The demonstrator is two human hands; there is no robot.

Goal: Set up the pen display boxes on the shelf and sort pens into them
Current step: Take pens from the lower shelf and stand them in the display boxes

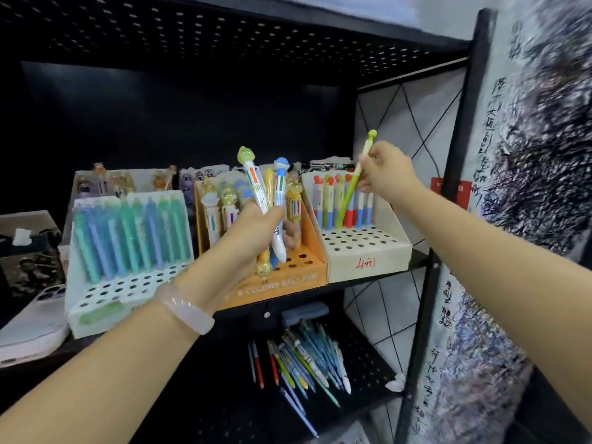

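Observation:
Three display boxes stand on the black shelf (378,278): a pale green one (105,293) with blue and green pens, an orange one (288,280) with multicolour pens, and a cream one (365,251) with red, blue and green pens along its back rows. My left hand (256,232) grips a bunch of fat multicolour pens (272,200) in front of the orange box. My right hand (384,171) pinches a slim green pen (352,181) whose lower end reaches down among the pens in the cream box.
Loose pens (304,360) lie in a heap on the lower perforated shelf. A white phone (35,325) lies at the left edge. More boxes with cartoon pens (105,181) stand behind. The black frame post (448,193) rises right of the cream box.

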